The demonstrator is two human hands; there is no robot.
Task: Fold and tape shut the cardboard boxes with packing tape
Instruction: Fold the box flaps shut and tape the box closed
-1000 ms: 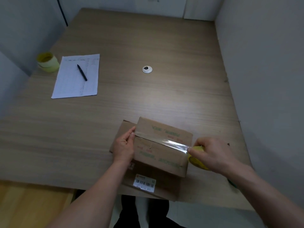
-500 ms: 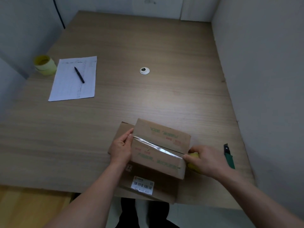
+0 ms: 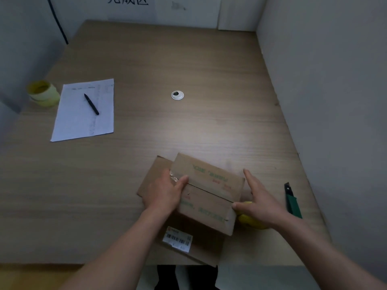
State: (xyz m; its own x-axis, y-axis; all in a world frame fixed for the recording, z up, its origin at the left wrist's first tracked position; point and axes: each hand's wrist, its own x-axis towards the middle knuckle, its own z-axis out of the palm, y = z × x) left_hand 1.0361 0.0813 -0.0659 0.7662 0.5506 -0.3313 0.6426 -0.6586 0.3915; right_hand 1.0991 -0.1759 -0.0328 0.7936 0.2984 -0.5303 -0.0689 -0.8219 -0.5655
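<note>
Head view: one folded cardboard box (image 3: 207,191) sits on a flattened box (image 3: 188,243) at the table's (image 3: 188,126) near edge, between both hands. Left hand (image 3: 165,191) lies flat on its top; right hand (image 3: 259,201), fingers straight, touches its right side above one yellow tape roll (image 3: 250,222). A second roll (image 3: 43,93) stands far left.

Dim room, soft glare on table (image 3: 188,130), wide-angle edge distortion, slight blur
</note>
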